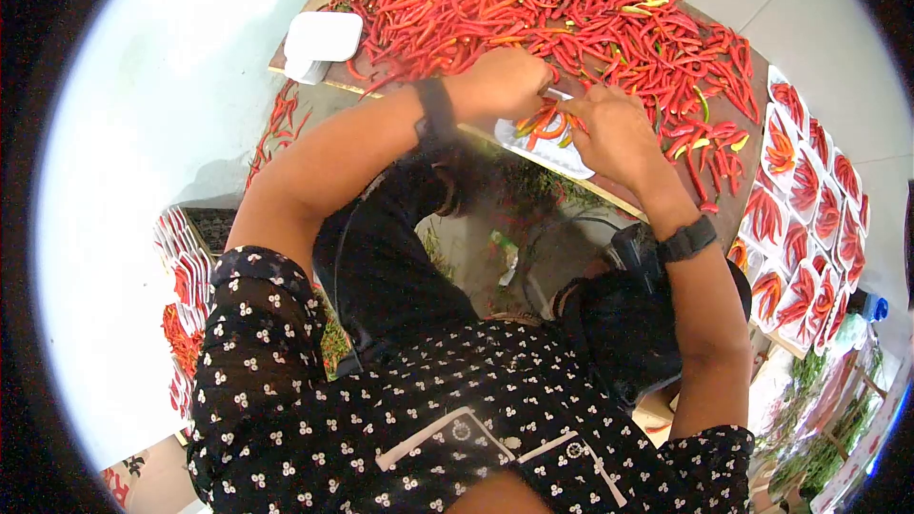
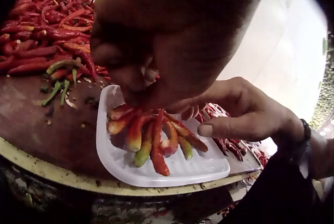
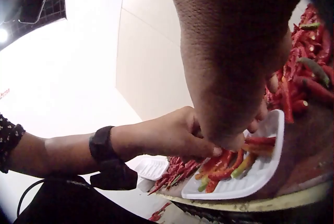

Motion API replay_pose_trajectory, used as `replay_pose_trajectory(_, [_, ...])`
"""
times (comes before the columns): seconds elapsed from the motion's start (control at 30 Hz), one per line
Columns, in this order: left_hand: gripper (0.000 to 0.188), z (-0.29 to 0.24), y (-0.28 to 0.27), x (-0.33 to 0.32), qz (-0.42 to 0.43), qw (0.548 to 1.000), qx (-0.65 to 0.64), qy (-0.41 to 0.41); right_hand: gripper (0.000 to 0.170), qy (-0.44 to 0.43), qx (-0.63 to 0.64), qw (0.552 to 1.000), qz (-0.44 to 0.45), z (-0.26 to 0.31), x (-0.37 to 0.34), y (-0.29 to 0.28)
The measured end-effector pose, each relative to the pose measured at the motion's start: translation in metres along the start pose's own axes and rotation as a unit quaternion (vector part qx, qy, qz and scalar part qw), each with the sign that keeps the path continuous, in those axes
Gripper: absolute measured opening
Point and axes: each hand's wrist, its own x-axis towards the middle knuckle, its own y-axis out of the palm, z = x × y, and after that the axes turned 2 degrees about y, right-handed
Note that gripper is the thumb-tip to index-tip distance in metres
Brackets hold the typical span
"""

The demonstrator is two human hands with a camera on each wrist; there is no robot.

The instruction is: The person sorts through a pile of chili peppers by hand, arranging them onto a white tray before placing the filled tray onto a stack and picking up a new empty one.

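Note:
A white ribbed foam tray (image 1: 569, 160) lies near the board's front edge, with several red, orange and green-tinged chili peppers (image 2: 159, 153) fanned out in it. My left hand (image 1: 505, 83) is over the tray's far side, its curled fingers pinching at the chilies' far ends; its palm hides part of them in the left wrist view. From the other side my right hand (image 1: 617, 133) reaches over the tray, its thumb (image 2: 214, 128) extended beside the chilies. In the right wrist view, the left fingertips (image 3: 215, 151) rest right at the chilies.
A big heap of red chilies (image 1: 495, 0) covers the board's back. White trays (image 1: 324, 36) are stacked at its left corner. Filled chili trays (image 1: 804, 190) stand in rows at the right, and more filled trays (image 1: 186, 257) are stacked at the left.

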Motion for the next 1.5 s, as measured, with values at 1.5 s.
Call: replay_pose_trajectory(1.5, [0.025, 0.062, -0.014, 0.067, -0.052, 0.992, 0.019, -0.109, 0.029, 0.053, 0.019, 0.996, -0.064, -0.026, -0.017, -0.013])
